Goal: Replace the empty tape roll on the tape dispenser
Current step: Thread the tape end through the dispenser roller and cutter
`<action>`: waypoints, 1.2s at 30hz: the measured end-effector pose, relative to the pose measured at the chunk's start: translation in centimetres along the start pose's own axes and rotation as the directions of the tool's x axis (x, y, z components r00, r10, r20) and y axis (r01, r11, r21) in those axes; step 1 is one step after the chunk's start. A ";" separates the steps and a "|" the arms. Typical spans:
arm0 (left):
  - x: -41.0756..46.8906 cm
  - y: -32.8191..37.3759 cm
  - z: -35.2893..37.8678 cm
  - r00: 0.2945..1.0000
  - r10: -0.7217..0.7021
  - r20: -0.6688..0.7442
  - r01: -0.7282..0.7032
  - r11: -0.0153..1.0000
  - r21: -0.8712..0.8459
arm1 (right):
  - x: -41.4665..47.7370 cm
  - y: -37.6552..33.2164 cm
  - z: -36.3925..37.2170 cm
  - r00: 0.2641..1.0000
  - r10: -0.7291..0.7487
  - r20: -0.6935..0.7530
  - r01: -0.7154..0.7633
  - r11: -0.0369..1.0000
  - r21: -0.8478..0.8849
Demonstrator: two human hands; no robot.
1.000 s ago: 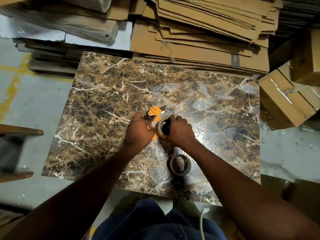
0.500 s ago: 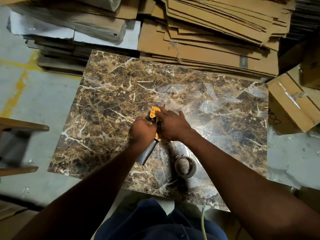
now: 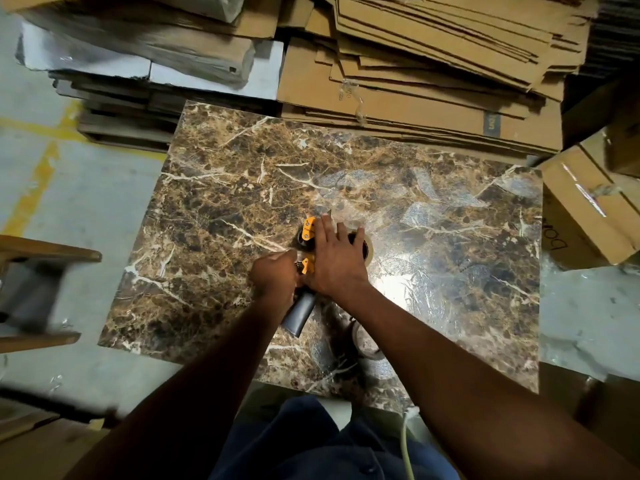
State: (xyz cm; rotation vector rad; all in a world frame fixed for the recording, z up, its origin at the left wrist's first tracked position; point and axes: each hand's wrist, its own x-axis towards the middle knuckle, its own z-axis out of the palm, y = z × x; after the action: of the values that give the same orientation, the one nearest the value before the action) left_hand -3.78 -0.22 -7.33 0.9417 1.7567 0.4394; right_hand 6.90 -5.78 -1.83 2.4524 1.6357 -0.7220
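Note:
The tape dispenser [image 3: 308, 229], orange and black with a dark grey handle [image 3: 300, 315], lies on the marble-patterned table [image 3: 225, 202]. My left hand [image 3: 275, 276] grips it just above the handle. My right hand [image 3: 337, 263] lies palm down over the dispenser's body, fingers stretched toward the orange head. It covers most of a tan tape roll [image 3: 367, 251], whose rim peeks out at the hand's right side. A second roll [image 3: 367, 342] lies flat on the table nearer to me, half hidden by my right forearm.
Flattened cardboard sheets [image 3: 433, 71] are stacked along the table's far edge. Taped cardboard boxes [image 3: 585, 209] stand at the right. A wooden frame [image 3: 41, 251] sits on the concrete floor to the left. A pale cable [image 3: 407, 441] hangs by my lap.
My right hand has slid from the roll's side to lie flat over the dispenser. The dispenser has turned, so its grey handle now shows below my left hand.

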 end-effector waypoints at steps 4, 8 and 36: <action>0.0 0.7 -0.2 0.998 -0.057 0.009 0.058 0.998 -0.033 | -0.1 -1.0 0.7 0.999 0.012 -0.040 -0.011 1.000 0.013; -0.7 -1.3 -0.3 0.990 -0.083 0.114 0.080 0.996 0.029 | -0.7 0.4 1.1 0.994 -0.053 -0.092 0.055 0.998 0.018; 3.2 -0.4 -5.9 0.496 0.484 0.721 -0.864 0.354 0.358 | -1.4 2.6 0.7 0.981 -0.193 0.018 0.194 0.975 -0.111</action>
State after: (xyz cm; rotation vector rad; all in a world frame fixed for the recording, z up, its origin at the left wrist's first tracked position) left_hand -9.79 2.85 -7.29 2.2154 0.8652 -0.0097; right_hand 8.54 -8.33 -2.27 2.2333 1.8775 -0.6405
